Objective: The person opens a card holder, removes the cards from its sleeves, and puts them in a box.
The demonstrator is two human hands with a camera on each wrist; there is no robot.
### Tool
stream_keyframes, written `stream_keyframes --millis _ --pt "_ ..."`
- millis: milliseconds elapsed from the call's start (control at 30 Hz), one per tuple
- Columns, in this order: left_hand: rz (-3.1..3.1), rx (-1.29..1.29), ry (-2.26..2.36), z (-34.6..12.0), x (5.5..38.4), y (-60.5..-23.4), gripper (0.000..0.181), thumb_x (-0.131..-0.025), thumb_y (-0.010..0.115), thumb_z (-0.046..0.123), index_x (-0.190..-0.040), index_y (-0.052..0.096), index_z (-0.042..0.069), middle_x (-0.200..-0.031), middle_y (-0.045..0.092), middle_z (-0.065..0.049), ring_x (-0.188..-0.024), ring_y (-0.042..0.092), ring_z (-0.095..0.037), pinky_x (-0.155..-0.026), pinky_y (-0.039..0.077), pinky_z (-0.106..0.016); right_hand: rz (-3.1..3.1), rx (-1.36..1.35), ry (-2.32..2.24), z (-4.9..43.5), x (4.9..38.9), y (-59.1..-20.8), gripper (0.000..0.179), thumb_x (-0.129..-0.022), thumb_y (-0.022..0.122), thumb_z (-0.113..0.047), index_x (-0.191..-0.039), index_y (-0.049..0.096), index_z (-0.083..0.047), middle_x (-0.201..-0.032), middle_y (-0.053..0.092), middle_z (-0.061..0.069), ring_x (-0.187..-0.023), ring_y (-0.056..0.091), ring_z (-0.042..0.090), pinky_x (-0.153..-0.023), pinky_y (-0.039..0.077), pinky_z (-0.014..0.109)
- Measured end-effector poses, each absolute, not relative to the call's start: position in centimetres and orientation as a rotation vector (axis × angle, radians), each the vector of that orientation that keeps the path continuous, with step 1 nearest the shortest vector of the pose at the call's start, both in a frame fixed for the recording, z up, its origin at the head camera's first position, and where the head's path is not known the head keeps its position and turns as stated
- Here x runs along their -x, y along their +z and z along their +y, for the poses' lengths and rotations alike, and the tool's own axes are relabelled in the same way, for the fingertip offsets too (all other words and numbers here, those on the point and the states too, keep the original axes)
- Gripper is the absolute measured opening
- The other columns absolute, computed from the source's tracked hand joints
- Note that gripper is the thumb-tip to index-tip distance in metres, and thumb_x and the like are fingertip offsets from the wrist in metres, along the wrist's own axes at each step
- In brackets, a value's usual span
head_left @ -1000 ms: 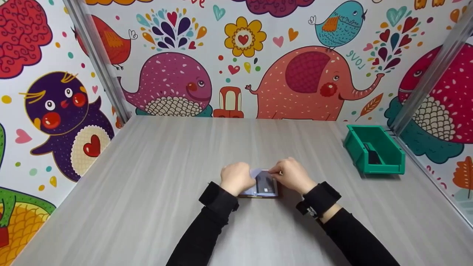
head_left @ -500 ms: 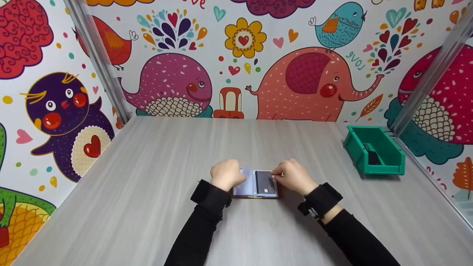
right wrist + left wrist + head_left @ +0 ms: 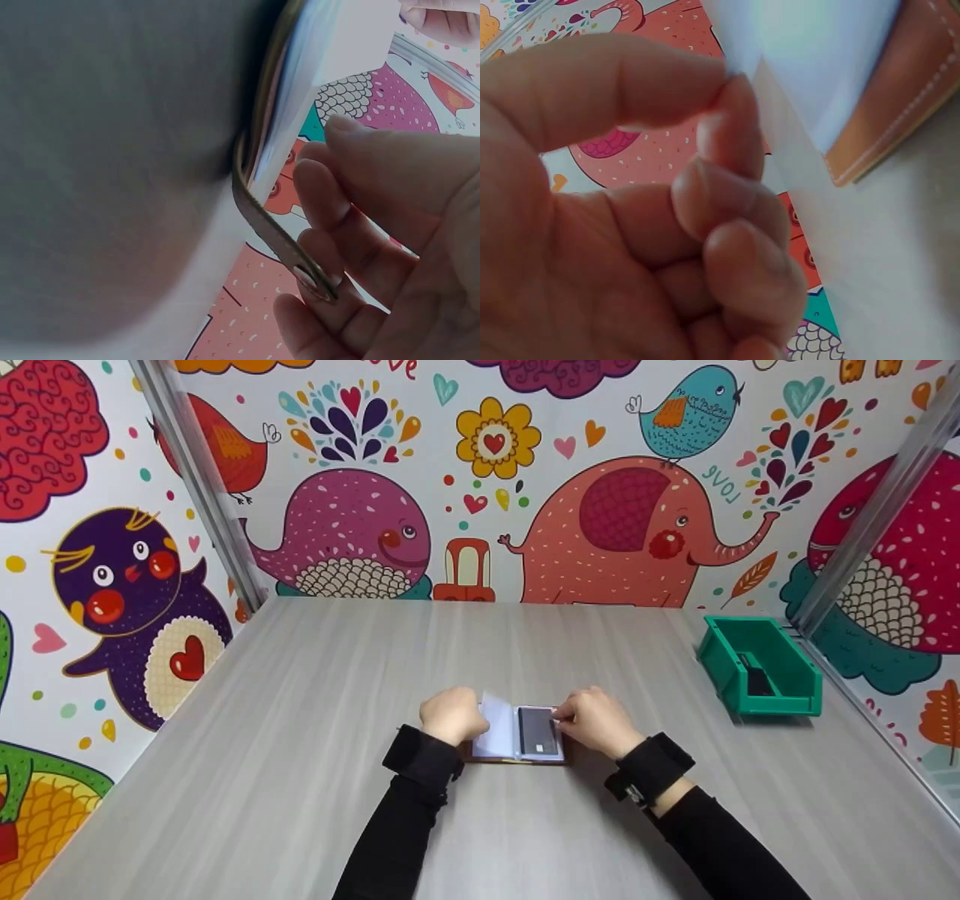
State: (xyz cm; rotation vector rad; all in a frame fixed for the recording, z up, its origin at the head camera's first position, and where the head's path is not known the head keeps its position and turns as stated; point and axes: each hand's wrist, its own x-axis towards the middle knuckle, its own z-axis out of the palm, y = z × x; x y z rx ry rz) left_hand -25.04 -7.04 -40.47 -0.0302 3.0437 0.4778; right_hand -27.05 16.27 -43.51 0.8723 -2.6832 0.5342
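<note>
An open brown card holder (image 3: 514, 762) with pale stitching lies at the middle of the table, its plastic sleeves spread to both sides. A dark grey card (image 3: 537, 729) sits in the right-hand sleeve. My left hand (image 3: 452, 716) pinches the edge of the left plastic sleeve (image 3: 497, 727), whose top stands raised; in the left wrist view thumb and forefinger (image 3: 667, 79) meet there. My right hand (image 3: 596, 718) is at the holder's right edge, fingers bent loosely. In the right wrist view a strap (image 3: 274, 232) with a snap lies against its fingers.
A green bin (image 3: 761, 664) stands at the table's right, with a dark object (image 3: 756, 675) inside. Patterned wall panels (image 3: 480, 495) border the table (image 3: 322, 690) at the back and both sides.
My left hand has moved leftward, turning the plastic sleeve over to the left so the dark card shows in full. The right hand has barely shifted.
</note>
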Motion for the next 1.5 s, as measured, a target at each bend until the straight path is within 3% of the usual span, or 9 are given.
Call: stream_keyframes --millis 300,800,1500 --pt "3.012 0.056 0.443 -7.0 25.4 -41.0 0.01 -0.076 0.07 0.017 -0.084 0.068 0.011 -0.089 0.068 -0.004 -0.076 0.06 -0.021 -0.072 0.05 -0.045 -2.74 -0.842 0.463 16.2 27.0 -43.8 0.017 -0.074 0.081 -0.006 -0.091 0.081 -0.009 -0.082 0.069 0.004 -0.077 0.059 0.028 -0.067 0.048 0.043" --pt "2.997 0.046 0.434 -7.3 25.6 -41.5 0.009 -0.074 0.069 0.016 -0.081 0.067 0.011 -0.089 0.067 -0.006 -0.078 0.06 -0.022 -0.071 0.051 -0.046 -2.708 -0.905 0.319 16.1 26.8 -44.1 0.015 -0.07 0.086 -0.013 -0.083 0.08 -0.01 -0.073 0.065 0.001 -0.069 0.056 0.026 -0.063 0.045 0.041" --pt "2.992 0.042 0.397 -7.2 25.6 -41.9 0.023 -0.075 0.069 0.013 -0.098 0.071 0.009 -0.097 0.068 -0.007 -0.082 0.061 -0.024 -0.075 0.05 -0.047 -2.766 -0.874 0.327 15.8 26.8 -43.8 0.016 -0.071 0.086 -0.013 -0.086 0.08 -0.01 -0.075 0.066 0.002 -0.073 0.057 0.027 -0.066 0.046 0.042"
